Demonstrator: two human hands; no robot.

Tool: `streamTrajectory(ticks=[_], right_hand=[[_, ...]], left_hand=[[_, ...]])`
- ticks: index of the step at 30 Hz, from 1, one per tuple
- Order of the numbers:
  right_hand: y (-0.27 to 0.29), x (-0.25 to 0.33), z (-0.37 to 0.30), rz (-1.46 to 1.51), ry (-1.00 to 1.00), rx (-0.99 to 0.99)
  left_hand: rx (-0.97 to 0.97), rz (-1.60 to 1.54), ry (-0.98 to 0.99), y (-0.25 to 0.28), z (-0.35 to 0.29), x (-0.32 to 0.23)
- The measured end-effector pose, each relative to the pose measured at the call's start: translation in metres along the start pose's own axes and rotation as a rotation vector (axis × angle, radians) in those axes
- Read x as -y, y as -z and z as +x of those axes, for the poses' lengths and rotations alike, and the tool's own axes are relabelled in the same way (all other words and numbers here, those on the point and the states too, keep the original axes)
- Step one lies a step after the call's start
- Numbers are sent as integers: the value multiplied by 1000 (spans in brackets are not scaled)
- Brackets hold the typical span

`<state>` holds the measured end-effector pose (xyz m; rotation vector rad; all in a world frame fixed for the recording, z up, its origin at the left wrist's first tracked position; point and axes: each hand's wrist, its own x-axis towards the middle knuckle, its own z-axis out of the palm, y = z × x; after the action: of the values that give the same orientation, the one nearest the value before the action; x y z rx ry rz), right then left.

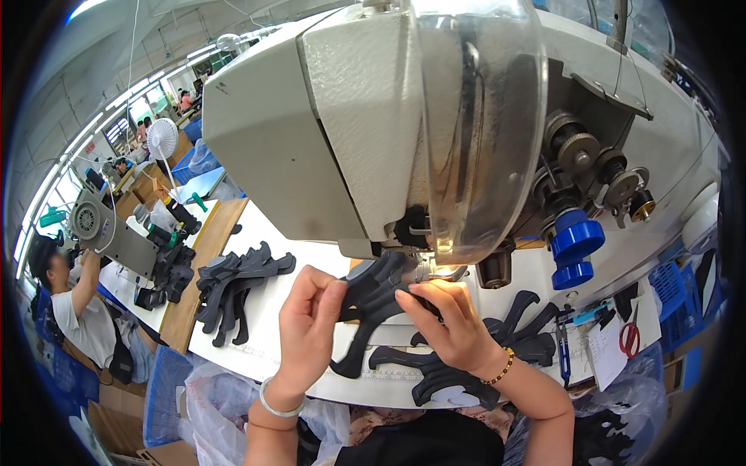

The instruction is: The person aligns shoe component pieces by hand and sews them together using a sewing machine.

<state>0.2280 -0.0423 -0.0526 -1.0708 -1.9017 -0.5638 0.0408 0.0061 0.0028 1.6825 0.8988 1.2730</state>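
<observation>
Left hand (311, 311): thumb and bent forefinger pinch the left side of a dark branched piece (359, 330). Right hand (451, 318): thumb and forefinger pinch its right side; the other fingers are curled. Piece sits in front of the person, just below the white sewing machine head (357, 101), one branch angling down toward the near edge; lamp light falls just beyond the right fingers. Pale bangle (281, 404) on left wrist, beaded bracelet (501, 368) on right. Surface (264, 330) white. Heap of similar dark pieces (241, 287) to the left; more dark pieces (524, 342) by the right wrist. Farther right, blue-handled tool (562, 349) and red-handled scissors (630, 339) near a paper sheet (606, 349). Far left, a co-worker (78, 311) sits at a grey machine (113, 233); white fan (162, 138) beyond.
</observation>
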Motion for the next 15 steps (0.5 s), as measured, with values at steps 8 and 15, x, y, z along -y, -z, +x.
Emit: streamTrajectory(ticks=[8,15], right_hand=[[-6,-11,-8,-255,-57,-71],[-7,-21,-21,-162,-58,-74]], left_hand=[[97,485,-517,-29,9,11],[173,909,-696,-29,-8,4]])
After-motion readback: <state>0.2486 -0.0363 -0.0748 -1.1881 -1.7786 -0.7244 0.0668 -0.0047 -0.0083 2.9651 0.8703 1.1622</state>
